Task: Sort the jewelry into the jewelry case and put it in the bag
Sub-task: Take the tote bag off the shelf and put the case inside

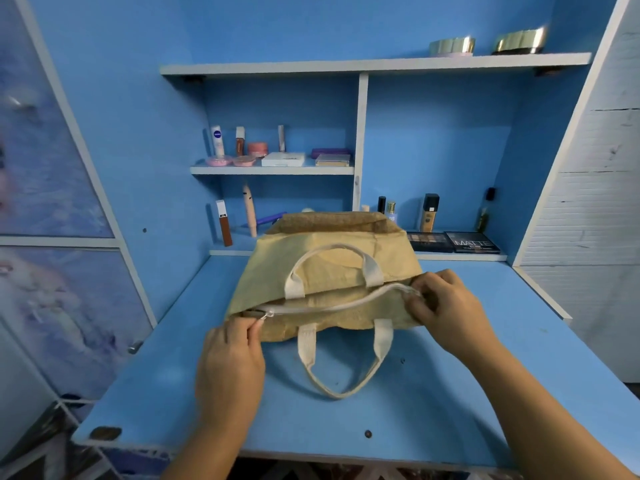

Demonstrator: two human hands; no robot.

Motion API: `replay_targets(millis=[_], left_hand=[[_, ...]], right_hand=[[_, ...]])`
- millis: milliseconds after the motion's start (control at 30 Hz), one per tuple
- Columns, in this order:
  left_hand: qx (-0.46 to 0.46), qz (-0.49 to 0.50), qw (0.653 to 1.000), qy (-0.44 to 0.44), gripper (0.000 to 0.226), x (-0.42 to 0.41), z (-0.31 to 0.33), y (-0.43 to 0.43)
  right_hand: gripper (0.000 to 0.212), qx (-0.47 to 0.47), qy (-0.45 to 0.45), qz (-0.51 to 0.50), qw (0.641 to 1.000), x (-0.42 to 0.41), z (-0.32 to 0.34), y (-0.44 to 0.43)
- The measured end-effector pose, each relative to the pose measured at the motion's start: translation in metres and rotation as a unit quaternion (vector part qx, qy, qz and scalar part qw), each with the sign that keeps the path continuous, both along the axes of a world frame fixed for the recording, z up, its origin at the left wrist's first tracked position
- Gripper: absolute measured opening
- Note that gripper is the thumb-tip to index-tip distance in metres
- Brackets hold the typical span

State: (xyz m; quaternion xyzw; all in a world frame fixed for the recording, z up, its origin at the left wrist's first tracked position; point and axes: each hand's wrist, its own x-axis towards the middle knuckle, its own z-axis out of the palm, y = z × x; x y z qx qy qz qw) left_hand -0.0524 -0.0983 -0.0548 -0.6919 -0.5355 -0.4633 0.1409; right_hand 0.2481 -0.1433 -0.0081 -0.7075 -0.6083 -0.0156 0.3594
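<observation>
A tan jute bag (332, 268) with cream handles lies on the blue desk (450, 393), its white zipper (329, 306) running across the top. My left hand (232, 362) pinches the metal zipper pull (266, 316) at the bag's left end. My right hand (446, 313) grips the right end of the zipper band. The zipper looks closed along its length. One handle (343, 362) hangs toward me over the desk. No jewelry case or jewelry is visible.
Cosmetics stand on the small shelf (273, 169) and behind the bag: tubes, bottles (429, 213) and two dark palettes (471, 242). Two gold tins (452, 46) sit on the top shelf. A patterned cabinet (52, 271) flanks the desk's left.
</observation>
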Motion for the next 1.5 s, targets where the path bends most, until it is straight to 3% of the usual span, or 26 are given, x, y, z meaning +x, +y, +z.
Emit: replay_targets(millis=[267,333,400,500,567,667,833,967,1200,1367,1500], left_hand=[[-0.04,-0.153,0.983,-0.092,0.031,-0.043,0.011,0.008],[-0.12,-0.189,0.974,-0.016,0.059,-0.065,0.011,0.019],[-0.197,-0.187,0.957,0.101,0.085,-0.081,0.013,0.034],[-0.19,-0.181,0.952,0.157,0.094,-0.077,0.021,0.055],[-0.162,-0.192,0.954,0.165,0.091,-0.067,0.024,0.064],[-0.106,-0.244,0.956,0.125,0.086,-0.061,0.021,0.074],[-0.051,-0.276,0.959,-0.039,0.066,-0.051,0.037,0.08],[-0.027,-0.28,0.955,-0.1,0.048,-0.044,0.069,0.077],[-0.039,-0.291,0.94,-0.177,0.029,-0.014,0.142,0.081],[-0.041,-0.271,0.94,-0.203,0.024,0.005,0.17,0.088],[-0.098,-0.251,0.93,-0.251,0.028,0.015,0.162,0.104]], right_hand=[[0.014,-0.004,0.023,0.031,0.999,-0.002,0.0,-0.015],[0.023,0.002,0.033,0.064,0.997,0.003,-0.002,-0.021],[0.045,-0.003,0.036,0.121,0.992,0.007,-0.002,-0.028],[0.091,-0.045,-0.056,0.163,0.984,0.008,-0.006,-0.038],[0.102,-0.042,-0.149,0.137,0.978,0.006,-0.009,-0.037],[0.093,0.032,-0.166,0.106,0.98,0.009,-0.008,-0.027],[0.081,0.082,0.049,0.067,0.993,0.011,0.018,-0.019],[0.047,0.132,0.067,0.066,0.987,0.014,0.037,-0.007],[0.024,0.228,0.213,0.046,0.949,0.023,0.099,0.019],[0.033,0.255,0.222,0.032,0.94,0.029,0.127,0.035],[0.062,0.252,0.276,0.021,0.927,0.026,0.131,0.047]])
